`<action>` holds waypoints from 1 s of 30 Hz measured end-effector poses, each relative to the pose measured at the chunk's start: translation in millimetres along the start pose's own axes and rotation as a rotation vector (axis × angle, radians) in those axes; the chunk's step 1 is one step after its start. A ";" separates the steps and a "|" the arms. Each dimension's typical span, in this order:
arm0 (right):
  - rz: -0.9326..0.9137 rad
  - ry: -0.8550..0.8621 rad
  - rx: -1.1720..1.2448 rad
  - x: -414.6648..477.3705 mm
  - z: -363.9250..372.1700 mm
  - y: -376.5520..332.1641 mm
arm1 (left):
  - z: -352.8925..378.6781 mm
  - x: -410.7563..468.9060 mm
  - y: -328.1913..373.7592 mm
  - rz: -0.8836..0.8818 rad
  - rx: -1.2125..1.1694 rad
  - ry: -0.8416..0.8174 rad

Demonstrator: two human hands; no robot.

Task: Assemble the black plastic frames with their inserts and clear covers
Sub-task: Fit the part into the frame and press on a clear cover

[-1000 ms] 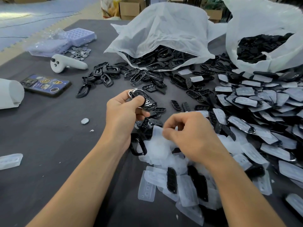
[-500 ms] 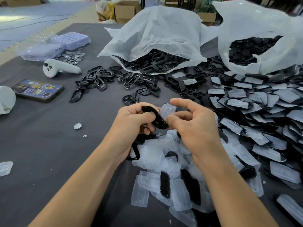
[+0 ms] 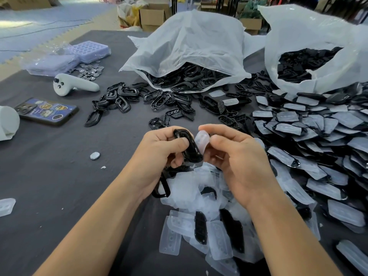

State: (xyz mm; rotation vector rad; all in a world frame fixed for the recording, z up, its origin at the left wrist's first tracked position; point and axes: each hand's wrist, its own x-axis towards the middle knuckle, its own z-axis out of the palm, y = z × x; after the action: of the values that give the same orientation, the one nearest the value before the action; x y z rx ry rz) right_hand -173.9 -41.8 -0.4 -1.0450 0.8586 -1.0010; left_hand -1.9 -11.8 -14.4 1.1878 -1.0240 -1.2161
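Dark table [image 3: 49, 176], black frames [image 3: 123, 96], clear covers [image 3: 173, 236], phone [image 3: 46, 111]

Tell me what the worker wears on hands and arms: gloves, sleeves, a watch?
Nothing worn shows. The left hand and right hand are bare, no gloves or rings visible. Both forearms are bare down to the picture's edge: no sleeves, watch or wristband.

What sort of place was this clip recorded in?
Probably a small workshop or warehouse doing hand assembly: plastic bags spilling black frames onto a table, a heap of covered pieces beside them, cardboard boxes behind.
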 end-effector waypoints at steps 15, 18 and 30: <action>0.002 0.011 -0.015 2.5 -15.5 -4.3 | 3.7 -2.6 -0.9 -0.101 -0.023 -0.033; 0.017 -0.010 0.146 2.6 -22.8 -9.9 | 7.3 -3.3 -0.6 -0.098 0.016 0.051; -0.318 0.095 -0.703 -1.7 -8.5 2.0 | 8.0 -5.1 -1.3 0.019 0.367 0.028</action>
State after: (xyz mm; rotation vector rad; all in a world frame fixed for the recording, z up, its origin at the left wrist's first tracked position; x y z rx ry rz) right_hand -181.7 -42.2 -4.6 -1.7820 1.1870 -1.0375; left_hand -10.4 -7.5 -14.4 1.4680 -1.2705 -1.0187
